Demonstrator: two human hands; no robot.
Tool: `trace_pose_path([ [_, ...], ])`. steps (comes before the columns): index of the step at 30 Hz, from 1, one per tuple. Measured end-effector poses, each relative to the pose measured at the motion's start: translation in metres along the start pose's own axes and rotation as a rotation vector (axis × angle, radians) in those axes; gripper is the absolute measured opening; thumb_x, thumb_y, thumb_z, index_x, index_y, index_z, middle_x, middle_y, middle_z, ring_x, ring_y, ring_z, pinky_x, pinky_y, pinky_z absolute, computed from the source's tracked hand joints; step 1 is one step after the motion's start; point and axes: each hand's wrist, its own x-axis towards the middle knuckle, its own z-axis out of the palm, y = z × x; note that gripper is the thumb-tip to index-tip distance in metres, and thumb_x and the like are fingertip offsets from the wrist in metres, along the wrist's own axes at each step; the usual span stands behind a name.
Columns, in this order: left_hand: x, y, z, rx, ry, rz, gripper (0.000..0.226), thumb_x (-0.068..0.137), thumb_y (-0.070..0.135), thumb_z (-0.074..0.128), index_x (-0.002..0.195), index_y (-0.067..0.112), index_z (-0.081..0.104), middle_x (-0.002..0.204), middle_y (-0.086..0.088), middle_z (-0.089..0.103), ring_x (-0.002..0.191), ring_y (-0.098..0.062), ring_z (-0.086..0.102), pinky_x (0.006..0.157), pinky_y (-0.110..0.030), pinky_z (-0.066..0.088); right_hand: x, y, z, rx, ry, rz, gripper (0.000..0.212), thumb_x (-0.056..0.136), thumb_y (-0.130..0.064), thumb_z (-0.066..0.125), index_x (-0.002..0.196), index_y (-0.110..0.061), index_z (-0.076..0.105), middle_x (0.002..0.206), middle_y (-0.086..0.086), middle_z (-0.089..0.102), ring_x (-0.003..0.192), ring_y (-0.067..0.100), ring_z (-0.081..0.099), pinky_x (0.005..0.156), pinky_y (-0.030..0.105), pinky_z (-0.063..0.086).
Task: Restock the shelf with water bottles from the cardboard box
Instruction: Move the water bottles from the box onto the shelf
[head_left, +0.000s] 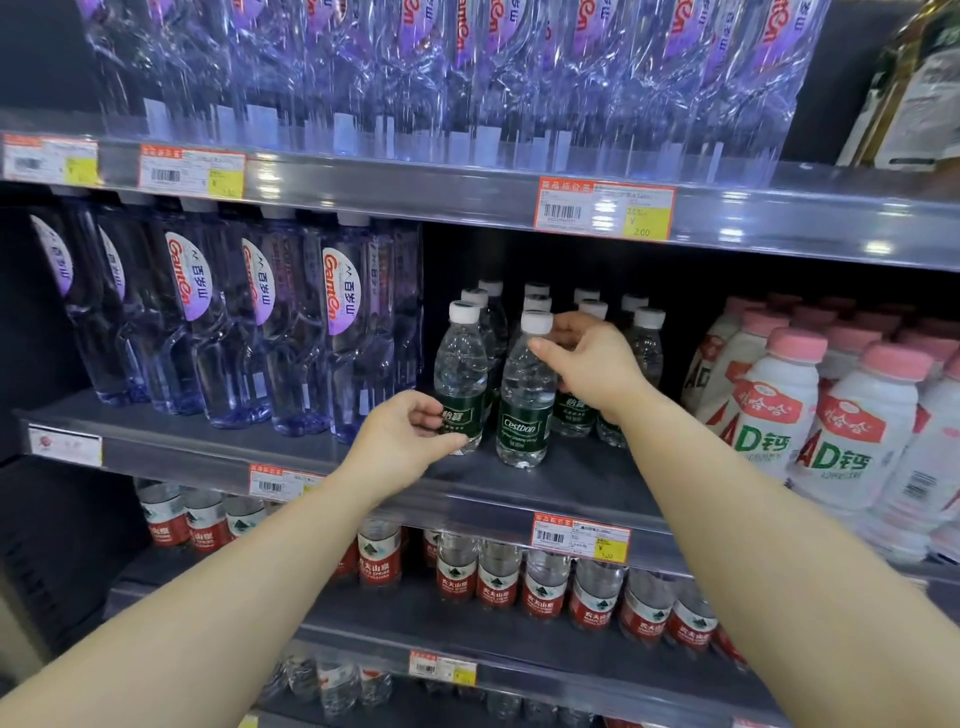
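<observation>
Several small green-labelled water bottles with white caps stand in rows on the middle shelf (571, 483). My left hand (405, 441) grips the lower part of the front left bottle (461, 364), fingers curled round its green label. My right hand (592, 358) reaches in at shoulder height of the bottles. Its thumb touches the front right Cestbon bottle (524, 400) and its fingers curl toward a bottle behind, which the hand mostly hides. The cardboard box is out of view.
Tall purple-labelled Ganten bottles (337, 332) stand left of the group, and more fill the shelf above. White AD milk bottles with pink caps (779, 415) crowd the right. Red-labelled water bottles (498, 577) line the shelf below. Price tags (605, 210) hang on the shelf edges.
</observation>
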Motion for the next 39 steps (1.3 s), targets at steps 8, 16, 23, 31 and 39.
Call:
trace_pose_path([
  [8, 0.009, -0.006, -0.001, -0.003, 0.033, -0.016, 0.037, 0.078, 0.021, 0.083, 0.105, 0.017, 0.058, 0.099, 0.0, 0.063, 0.082, -0.011, 0.058, 0.072, -0.016, 0.049, -0.01, 0.01, 0.0, 0.079, 0.013, 0.032, 0.052, 0.084, -0.036, 0.073, 0.13, -0.022, 0.054, 0.104, -0.013, 0.063, 0.102, 0.014, 0.062, 0.094, 0.043, 0.053],
  [16, 0.01, -0.005, -0.002, 0.0, 0.019, -0.009, 0.038, 0.079, 0.021, 0.082, 0.107, 0.018, 0.057, 0.1, 0.0, 0.062, 0.085, -0.012, 0.058, 0.076, -0.019, 0.048, -0.02, 0.017, 0.014, -0.138, -0.022, 0.009, 0.08, 0.076, -0.029, 0.082, 0.143, -0.017, 0.041, 0.114, -0.01, 0.05, 0.105, 0.012, 0.054, 0.091, 0.028, 0.047],
  [23, 0.007, -0.007, -0.005, 0.022, 0.016, -0.024, 0.039, 0.079, 0.023, 0.082, 0.11, 0.018, 0.058, 0.1, 0.002, 0.063, 0.087, -0.013, 0.059, 0.084, -0.026, 0.051, -0.014, 0.021, 0.022, -0.14, -0.014, 0.026, 0.084, 0.076, -0.033, 0.082, 0.146, -0.017, 0.039, 0.127, -0.005, 0.058, 0.115, 0.014, 0.056, 0.099, 0.028, 0.044],
  [31, 0.006, -0.007, 0.006, 0.001, -0.028, -0.003, 0.037, 0.083, 0.024, 0.079, 0.112, 0.016, 0.059, 0.097, 0.006, 0.06, 0.083, -0.009, 0.056, 0.074, -0.019, 0.044, -0.046, 0.02, 0.016, -0.172, 0.029, 0.072, 0.077, 0.083, -0.038, 0.074, 0.147, -0.019, 0.036, 0.136, 0.001, 0.054, 0.119, 0.019, 0.055, 0.1, 0.037, 0.047],
  [39, -0.035, 0.019, 0.054, 0.643, 0.063, 0.215, 0.052, 0.096, 0.046, 0.051, 0.135, 0.012, 0.052, 0.134, -0.013, 0.055, 0.123, -0.034, 0.05, 0.099, -0.045, 0.044, -0.125, 0.041, -0.01, -0.732, -0.173, 0.091, 0.066, 0.103, -0.045, 0.032, 0.154, -0.009, 0.011, 0.163, 0.007, 0.01, 0.15, 0.025, 0.005, 0.119, 0.037, 0.01],
])
